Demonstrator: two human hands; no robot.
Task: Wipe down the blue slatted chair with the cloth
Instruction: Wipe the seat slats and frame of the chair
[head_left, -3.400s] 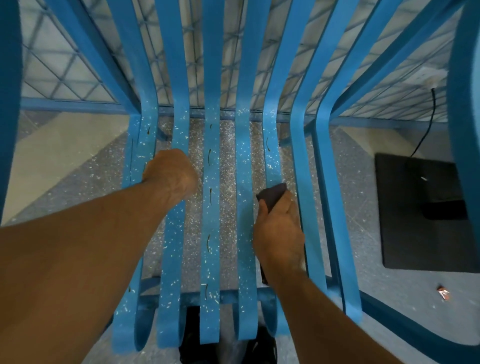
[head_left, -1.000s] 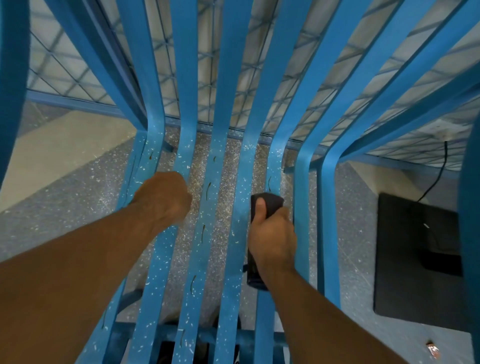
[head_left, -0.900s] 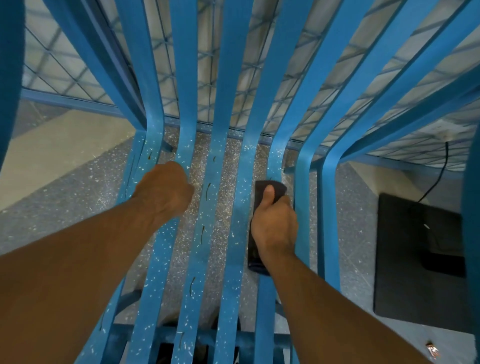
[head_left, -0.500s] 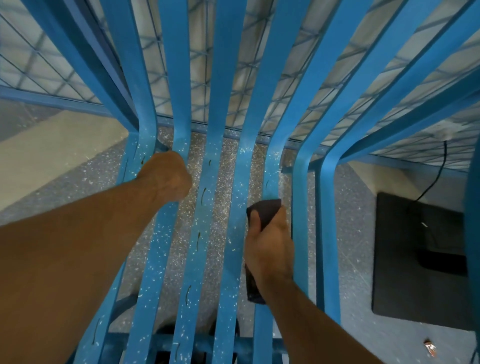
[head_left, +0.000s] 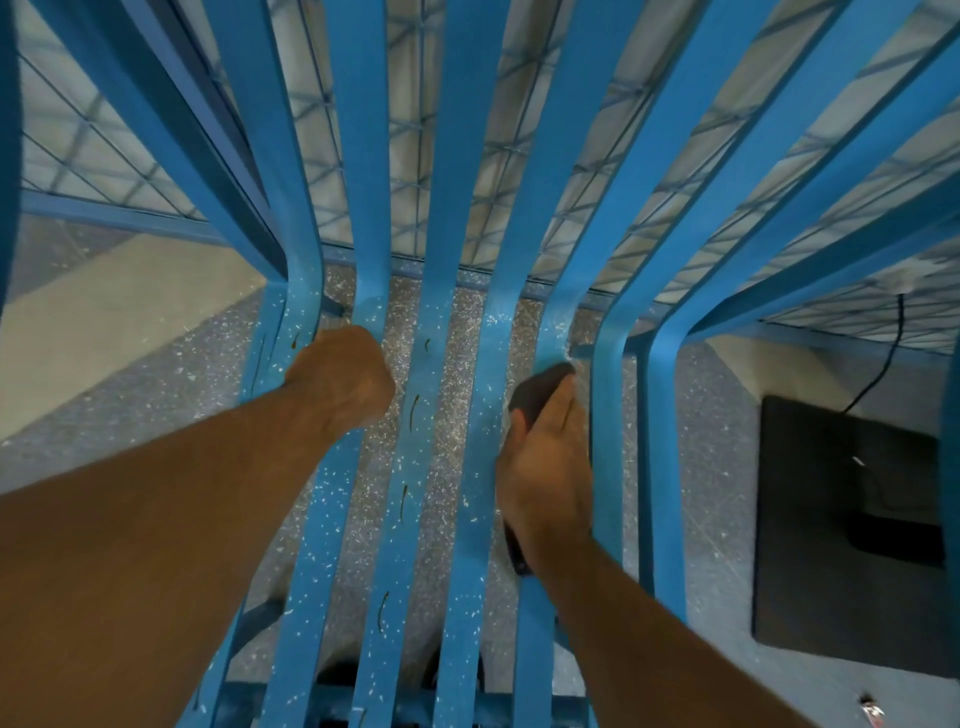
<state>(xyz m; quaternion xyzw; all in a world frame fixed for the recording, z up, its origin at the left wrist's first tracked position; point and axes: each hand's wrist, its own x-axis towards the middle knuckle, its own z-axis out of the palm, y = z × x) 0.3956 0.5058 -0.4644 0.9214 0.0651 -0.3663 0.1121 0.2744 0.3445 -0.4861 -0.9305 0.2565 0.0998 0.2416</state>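
Observation:
The blue slatted chair (head_left: 415, 519) fills the view, its seat slats running away from me and curving up into the backrest. White specks dot the seat slats. My left hand (head_left: 340, 382) is closed around a slat on the left, close to the bend. My right hand (head_left: 545, 467) presses a dark cloth (head_left: 535, 387) onto a slat right of centre; the cloth's tip shows beyond my fingers and a bit of it shows under my wrist.
Speckled grey floor shows between the slats. A black mat (head_left: 852, 535) with a cable (head_left: 883, 364) lies on the floor at the right. A blue wire-grid fence (head_left: 415, 156) stands behind the backrest. A small wrapper (head_left: 870, 712) lies at the bottom right.
My right hand has slid the cloth forward along its slat toward the backrest bend. My left hand keeps its grip on the left slat.

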